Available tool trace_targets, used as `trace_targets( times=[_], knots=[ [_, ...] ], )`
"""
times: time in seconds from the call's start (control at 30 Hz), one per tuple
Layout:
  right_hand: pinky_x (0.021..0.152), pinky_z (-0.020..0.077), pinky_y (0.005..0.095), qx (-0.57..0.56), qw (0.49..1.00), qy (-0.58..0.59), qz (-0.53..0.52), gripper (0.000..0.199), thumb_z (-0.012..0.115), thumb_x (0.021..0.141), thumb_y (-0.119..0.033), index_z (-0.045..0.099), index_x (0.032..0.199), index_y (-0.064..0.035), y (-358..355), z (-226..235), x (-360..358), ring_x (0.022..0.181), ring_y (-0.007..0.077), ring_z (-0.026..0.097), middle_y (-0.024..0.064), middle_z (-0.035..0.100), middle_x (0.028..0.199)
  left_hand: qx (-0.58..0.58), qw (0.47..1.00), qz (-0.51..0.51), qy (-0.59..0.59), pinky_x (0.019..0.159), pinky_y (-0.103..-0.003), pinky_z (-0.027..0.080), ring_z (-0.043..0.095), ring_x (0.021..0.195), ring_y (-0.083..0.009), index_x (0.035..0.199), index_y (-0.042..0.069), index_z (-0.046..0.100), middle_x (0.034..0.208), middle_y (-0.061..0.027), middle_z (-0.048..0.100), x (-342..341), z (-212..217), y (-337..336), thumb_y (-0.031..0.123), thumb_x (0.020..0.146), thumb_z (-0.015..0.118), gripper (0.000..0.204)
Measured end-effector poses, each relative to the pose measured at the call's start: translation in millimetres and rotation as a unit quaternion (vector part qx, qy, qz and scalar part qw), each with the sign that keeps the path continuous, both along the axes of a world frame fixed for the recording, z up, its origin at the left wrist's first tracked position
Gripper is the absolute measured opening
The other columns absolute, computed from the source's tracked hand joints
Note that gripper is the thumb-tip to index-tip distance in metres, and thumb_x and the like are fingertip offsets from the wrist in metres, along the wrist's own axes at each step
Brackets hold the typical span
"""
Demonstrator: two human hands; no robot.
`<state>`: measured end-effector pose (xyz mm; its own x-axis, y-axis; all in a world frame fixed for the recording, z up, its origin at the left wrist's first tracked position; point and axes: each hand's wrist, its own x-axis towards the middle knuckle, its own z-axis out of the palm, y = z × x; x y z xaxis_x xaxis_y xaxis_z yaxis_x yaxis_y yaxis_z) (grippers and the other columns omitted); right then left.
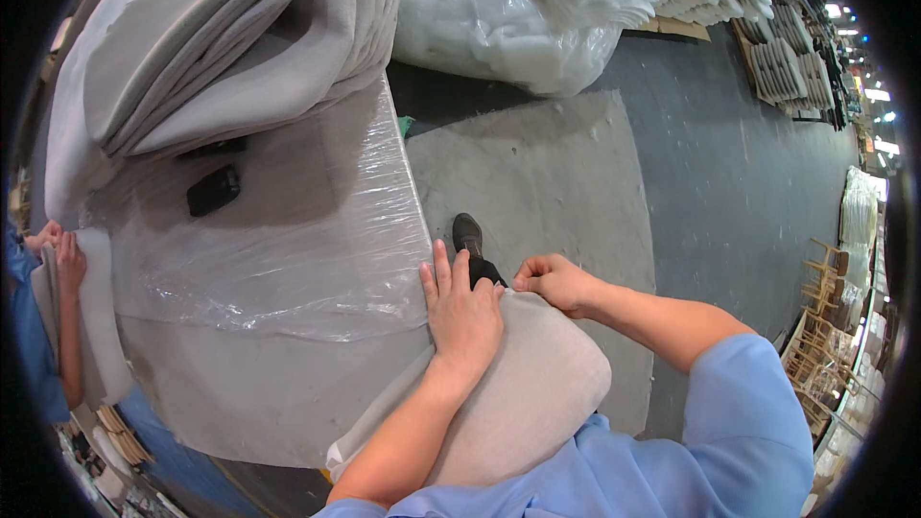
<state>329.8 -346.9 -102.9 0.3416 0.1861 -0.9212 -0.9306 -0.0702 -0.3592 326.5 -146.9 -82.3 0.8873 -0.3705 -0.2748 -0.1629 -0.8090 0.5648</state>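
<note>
Head view, looking down on a worker in a light blue shirt (pixel 595 470). Nearest lies a grey fabric-covered piece (pixel 537 364), rounded and cushion-like, across the lap, just beside the table's edge. The right hand (pixel 556 285) closes thumb and forefinger at its far edge, apparently pinching the cloth there. The left hand (pixel 460 318) lies palm down along the same piece, fingers spread and reaching onto the table corner; whether its thumb grips the cloth too, I cannot tell.

If that small pinch slipped, I think the cloth could spring back or wrinkle. The piece also seems to lean partly on the lap — a shift of the knees might let it slide to the floor.

Just beyond is the table (pixel 259 393), partly covered by shiny clear plastic sheeting (pixel 288 269); a loose fold there could snag the cloth. A dark shoe (pixel 467 233) shows below, on a grey mat (pixel 547 163).

Farther off sit a small black object (pixel 213 190), heaped grey covers (pixel 240 58) and a bulging clear bag (pixel 489 29). At far left, a co-worker's hands (pixel 70 259) hold another piece — well apart from this work.
</note>
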Motion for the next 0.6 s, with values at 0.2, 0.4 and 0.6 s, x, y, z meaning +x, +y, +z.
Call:
trace_targets(
  times=[0.2,0.4,0.6],
  knots=[
    [0.062,0.0561,0.0346,0.04,0.99,0.135,-0.018,0.012,0.068,0.103,-0.012,0.069,0.093,-0.0047,5.9,-30.6,-0.7,0.075,0.0141,0.065,0.006,0.07,0.089,0.052,0.998,-0.033,0.035,0.129,-0.063,0.01,0.019,0.16,-0.0436,0.091,0.003,0.079,0.155,-0.0204,0.053,5.6,-12.3,-1.1,0.027,0.099,0.067,0.028],
    [0.065,0.0588,0.0355,0.293,0.928,0.208,-0.102,0.01,0.067,0.102,-0.012,0.07,0.095,-0.0054,6.1,-78.2,-30.8,0.076,0.0123,0.068,0.0034,0.071,0.088,0.09,0.991,-0.067,0.078,0.129,-0.063,0.007,0.02,0.161,-0.0408,0.103,0.004,0.078,0.153,-0.0141,0.057,11.4,-6.4,-2.1,0.024,0.099,0.067,0.023],
    [0.063,0.0542,0.0282,0.292,0.935,0.069,-0.192,0.01,0.069,0.102,-0.014,0.07,0.096,-0.0062,16.2,-71.3,-51.6,0.075,0.012,0.068,0.0001,0.07,0.086,-0.125,0.98,0.001,0.158,0.129,-0.055,0.018,0.035,0.155,-0.0391,0.134,0.003,0.065,0.15,-0.0153,0.059,19.7,33.0,14.4,0.014,0.103,0.06,0.034]
  ],
)
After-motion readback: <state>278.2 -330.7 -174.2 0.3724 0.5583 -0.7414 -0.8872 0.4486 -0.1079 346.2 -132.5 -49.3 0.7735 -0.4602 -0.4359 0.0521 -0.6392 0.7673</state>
